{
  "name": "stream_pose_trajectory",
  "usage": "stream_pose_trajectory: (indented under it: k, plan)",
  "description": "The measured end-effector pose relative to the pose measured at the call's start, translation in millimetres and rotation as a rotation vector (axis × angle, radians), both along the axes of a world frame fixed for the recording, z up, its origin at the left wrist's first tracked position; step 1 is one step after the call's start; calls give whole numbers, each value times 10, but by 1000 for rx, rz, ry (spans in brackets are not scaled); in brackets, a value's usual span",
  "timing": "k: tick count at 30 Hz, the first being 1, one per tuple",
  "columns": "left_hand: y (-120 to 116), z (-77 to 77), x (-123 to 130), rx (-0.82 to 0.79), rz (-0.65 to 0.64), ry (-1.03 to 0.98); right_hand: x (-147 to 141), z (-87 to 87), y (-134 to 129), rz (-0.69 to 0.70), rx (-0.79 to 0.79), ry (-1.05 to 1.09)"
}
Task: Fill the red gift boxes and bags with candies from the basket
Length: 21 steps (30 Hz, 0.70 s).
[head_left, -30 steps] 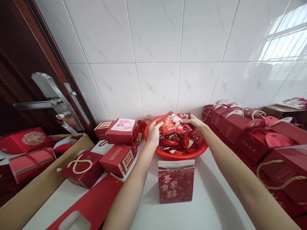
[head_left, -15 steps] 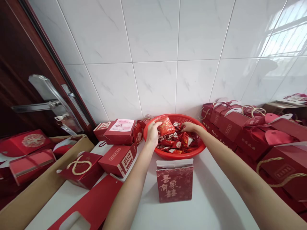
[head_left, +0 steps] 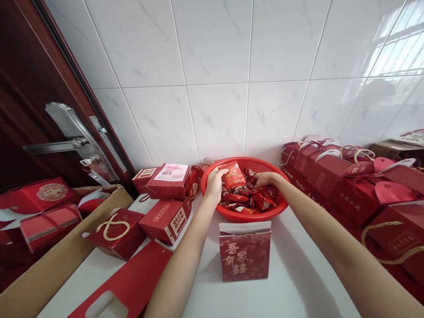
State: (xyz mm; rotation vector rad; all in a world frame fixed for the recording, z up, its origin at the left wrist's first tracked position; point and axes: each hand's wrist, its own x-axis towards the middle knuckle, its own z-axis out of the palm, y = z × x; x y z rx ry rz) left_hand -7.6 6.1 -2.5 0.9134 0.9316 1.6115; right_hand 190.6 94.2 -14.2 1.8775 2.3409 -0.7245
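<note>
A red plastic basket (head_left: 247,216) against the wall holds a heap of red-wrapped candies (head_left: 263,201). Over its left side my left hand (head_left: 216,183) grips a square red packet (head_left: 234,175) with gold print, thumb on top. My right hand (head_left: 265,179) reaches into the basket's right part, its fingers curled down among the candies. Whatever those fingertips hold is hidden. In front of the basket a dark red paper gift box (head_left: 245,258) with pale characters stands upright, its top flaps raised.
Red gift boxes (head_left: 165,219) sit at the left beside a cardboard carton (head_left: 66,243). Flat red cardboard (head_left: 132,278) lies nearer me. Rope-handled boxes (head_left: 334,172) are stacked on the right. A tiled wall (head_left: 215,119) stands behind, and a door handle (head_left: 62,145) juts out at left.
The candies under my right hand have shifted, and its fingers are more curled in. My left hand still holds the packet. The whole view has slid slightly.
</note>
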Motion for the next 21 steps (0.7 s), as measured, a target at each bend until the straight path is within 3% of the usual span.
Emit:
stream_pose_trajectory:
  k: [8, 12, 14, 19, 21]
  plan:
    - [-24, 16, 5, 12, 4, 0, 158, 74, -84, -91, 58, 474]
    - [-41, 32, 1, -3, -1, -24, 142, 161, -154, -134, -25, 990]
    - [-47, 41, 1, -1, 8, -32, 131, 180, -168, -124, -27, 1119]
    - [-57, 57, 11, -11, 2, -50, 126, 73, -113, -149, 226, 710]
    - [-56, 54, 14, -21, 2, -61, 120, 6, -81, -135, 238, 565]
